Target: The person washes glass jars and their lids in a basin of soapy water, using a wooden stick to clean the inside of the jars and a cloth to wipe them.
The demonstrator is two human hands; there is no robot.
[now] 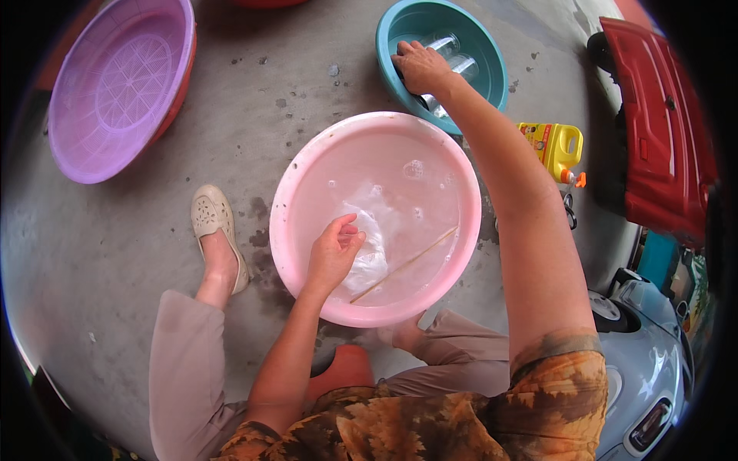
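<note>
A pink plastic basin [281, 230] full of cloudy, slightly soapy water stands on the floor before me. Over its left part hovers my left hand [340, 248], fingers loosely curled, nothing seen in it. Just beneath or beside that hand lies a whitish, translucent thing [372, 245], perhaps a plastic bag, in the water. A thin stick [415, 258] slants across the basin's lower right. My right hand [420, 66] reaches into a teal basin [490, 80] beyond, at its left side, fingers bent downward; whether it grips anything is hidden. Several clear containers [461, 66] lie in that basin.
At upper left stands a purple mesh basket [75, 129] with a red basin [177, 109] under it. A yellow jug [562, 147] with an orange pump is right of the basins. Farther right are a red vehicle [657, 127] and a grey-blue scooter [640, 346].
</note>
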